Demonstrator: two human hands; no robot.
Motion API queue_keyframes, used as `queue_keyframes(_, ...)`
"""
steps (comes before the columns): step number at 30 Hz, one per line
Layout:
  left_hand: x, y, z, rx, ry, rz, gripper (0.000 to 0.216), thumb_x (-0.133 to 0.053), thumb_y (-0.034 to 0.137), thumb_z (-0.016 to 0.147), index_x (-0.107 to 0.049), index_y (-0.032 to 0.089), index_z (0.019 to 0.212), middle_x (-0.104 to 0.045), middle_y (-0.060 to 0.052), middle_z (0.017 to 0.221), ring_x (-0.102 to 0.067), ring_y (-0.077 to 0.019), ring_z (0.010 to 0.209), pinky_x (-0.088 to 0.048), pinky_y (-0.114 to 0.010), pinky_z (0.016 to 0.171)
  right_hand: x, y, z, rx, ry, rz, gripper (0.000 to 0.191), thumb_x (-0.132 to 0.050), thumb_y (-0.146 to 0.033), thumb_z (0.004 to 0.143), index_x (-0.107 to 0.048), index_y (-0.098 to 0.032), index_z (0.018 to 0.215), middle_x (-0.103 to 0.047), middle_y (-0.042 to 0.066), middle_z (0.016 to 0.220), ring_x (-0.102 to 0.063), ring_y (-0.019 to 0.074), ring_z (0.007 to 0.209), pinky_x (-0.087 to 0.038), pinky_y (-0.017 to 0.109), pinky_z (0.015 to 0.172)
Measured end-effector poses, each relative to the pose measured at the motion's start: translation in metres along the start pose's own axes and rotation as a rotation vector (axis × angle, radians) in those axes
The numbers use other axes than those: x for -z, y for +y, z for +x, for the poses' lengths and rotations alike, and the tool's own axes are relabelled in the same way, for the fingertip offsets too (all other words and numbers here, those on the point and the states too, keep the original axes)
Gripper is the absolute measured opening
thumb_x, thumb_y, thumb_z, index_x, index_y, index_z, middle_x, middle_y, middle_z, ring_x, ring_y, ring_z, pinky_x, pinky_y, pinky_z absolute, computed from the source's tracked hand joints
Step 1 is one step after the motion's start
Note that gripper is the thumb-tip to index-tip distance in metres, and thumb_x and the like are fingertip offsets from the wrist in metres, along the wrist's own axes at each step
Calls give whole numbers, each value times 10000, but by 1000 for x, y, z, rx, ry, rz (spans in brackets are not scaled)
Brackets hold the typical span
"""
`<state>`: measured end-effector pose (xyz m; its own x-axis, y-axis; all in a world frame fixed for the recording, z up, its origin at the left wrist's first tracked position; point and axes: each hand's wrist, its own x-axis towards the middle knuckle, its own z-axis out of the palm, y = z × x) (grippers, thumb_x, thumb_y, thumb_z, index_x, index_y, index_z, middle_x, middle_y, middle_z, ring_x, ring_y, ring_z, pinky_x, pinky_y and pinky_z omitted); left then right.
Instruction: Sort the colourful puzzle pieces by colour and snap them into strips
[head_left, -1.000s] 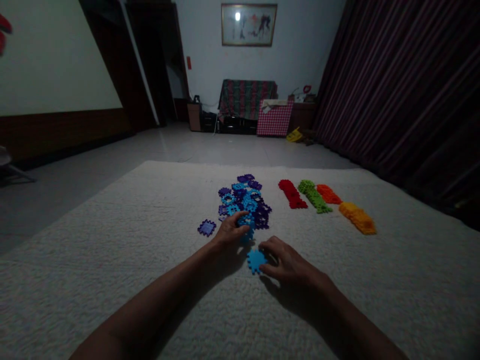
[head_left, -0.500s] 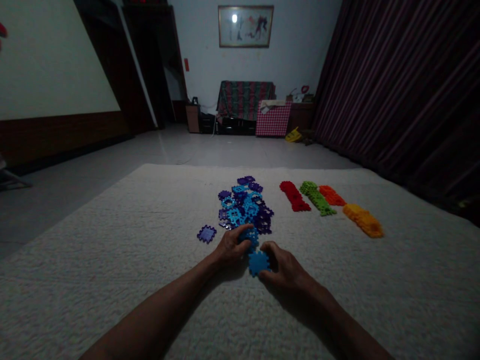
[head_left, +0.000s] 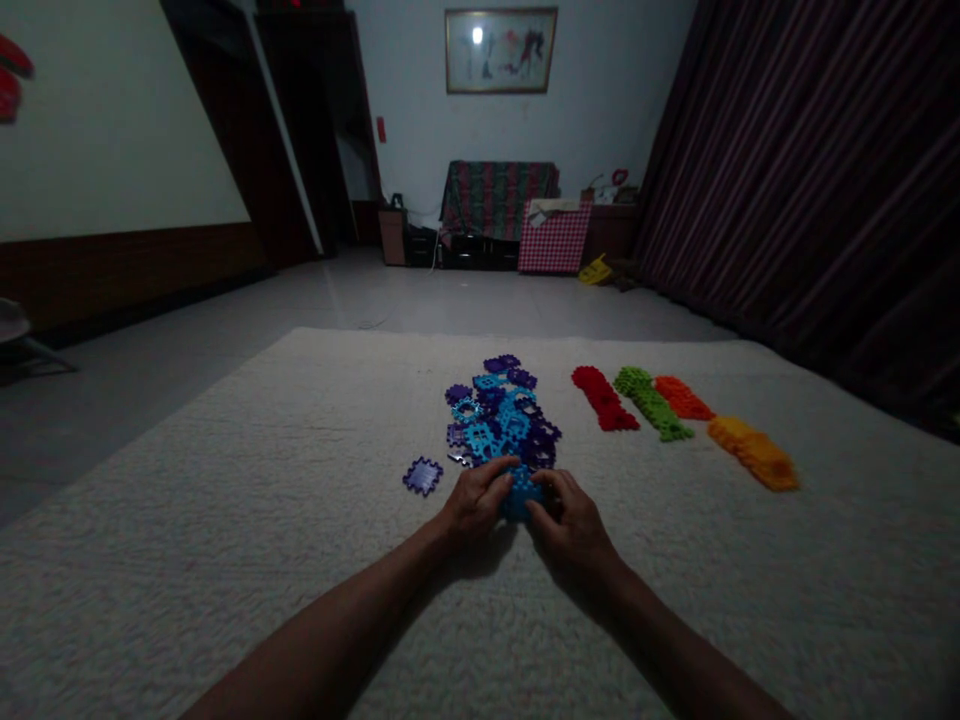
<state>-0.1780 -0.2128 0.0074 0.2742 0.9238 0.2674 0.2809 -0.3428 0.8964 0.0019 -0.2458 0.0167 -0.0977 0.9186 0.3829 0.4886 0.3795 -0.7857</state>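
Both of my hands meet in front of the pile and are closed around blue notched plastic building tiles (head_left: 519,502). My left hand (head_left: 480,498) grips them from the left, thumb on the near side. From the right, my right hand (head_left: 574,515) pinches them between thumb and fingers. The tiles lie together between my hands; how they overlap is partly hidden by my fingers. Just beyond is a loose pile of blue and purple tiles (head_left: 480,438). One purple tile (head_left: 423,476) lies apart, left of my left hand.
On the pale mat (head_left: 300,560), to the right, lie a red row of tiles (head_left: 602,398), a green row (head_left: 651,402), an orange-red row (head_left: 682,398) and a yellow-orange row (head_left: 752,452). A dark curtain (head_left: 750,170) hangs at the right.
My right hand has brought its blue tile up against the one in my left hand; the two were apart before. The view has shifted slightly, so the scene sits further right.
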Motion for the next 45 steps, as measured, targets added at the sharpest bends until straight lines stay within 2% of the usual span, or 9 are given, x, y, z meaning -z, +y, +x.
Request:
queue_keyframes(6, -2, -4, 0, -110, -49, 53, 496, -648, 255, 805, -640, 148, 1290, -738, -101, 1105, -688, -223, 956, -547, -360, 907, -4, 15, -2, 124, 47, -25, 239, -587, -249, 827, -621, -212, 1060, -635, 92, 1085, -623, 244, 1017, -527, 387, 885)
queue_keyframes(12, -2, -2, -4, -191, -87, 110, 580, -564, 286, 887, -496, 171, 1452, -659, -135, 1303, -643, -255, 1102, -494, -426, 1015, -2, 10, -4, -102, -38, 78, 536, -564, -233, 819, -489, -197, 1349, -688, 85, 1122, -674, 210, 926, -556, 342, 819)
queue_keyframes(14, -4, 2, -6, -256, -131, 154, 587, -540, 288, 901, -469, 181, 1473, -619, -138, 1359, -604, -266, 1179, -468, -431, 1052, 0, 5, -3, -106, -64, 90, 551, -582, -252, 808, -499, -193, 1350, -699, 81, 1123, -679, 216, 943, -553, 343, 844)
queue_keyframes(17, -7, 9, -9, -308, -157, 250, 541, -507, 289, 922, -492, 197, 1455, -624, -133, 1313, -581, -259, 1187, -471, -422, 1045, 3, 1, -3, -56, -66, 71, 526, -605, -275, 804, -542, -191, 1319, -694, 92, 1186, -665, 242, 1041, -533, 368, 919)
queue_keyframes(20, -5, 13, -7, -307, -76, 327, 472, -529, 309, 922, -568, 203, 1381, -635, -138, 1243, -581, -263, 1142, -491, -435, 1008, 4, 4, -2, -14, -81, 47, 483, -609, -290, 818, -583, -193, 1291, -699, 104, 1203, -665, 254, 1054, -526, 391, 935)
queue_keyframes(24, 8, 6, 4, -295, 120, 362, 359, -513, 290, 942, -635, 189, 1264, -656, -141, 1202, -602, -257, 1119, -498, -430, 997, 3, 8, -2, 33, -78, -6, 403, -635, -275, 784, -655, -185, 1176, -732, 102, 1099, -682, 251, 960, -533, 393, 886)
queue_keyframes(29, 17, -15, 20, -229, 313, 488, 267, -536, 237, 928, -664, 196, 1158, -667, -105, 1182, -595, -243, 1146, -476, -420, 1028, 5, 0, -5, -55, -81, 4, 356, -619, -248, 802, -664, -187, 1150, -735, 59, 970, -663, 194, 816, -526, 310, 760)
queue_keyframes(35, 3, -29, 25, -171, 342, 630, 396, -712, 352, 834, -627, 192, 1187, -655, -111, 1167, -588, -277, 1104, -481, -450, 990, 11, 1, -7, -8, -90, 2, 348, -619, -260, 787, -664, -175, 1121, -728, 54, 951, -648, 187, 797, -516, 305, 740)
queue_keyframes(45, -10, -20, 34, -31, 377, 760, 489, -688, 462, 842, -611, 161, 1219, -652, -138, 1114, -575, -305, 1058, -448, -448, 956, 13, 10, -10, 14, -71, -5, 358, -623, -290, 783, -663, -182, 1122, -738, 81, 1021, -677, 229, 890, -538, 364, 814)
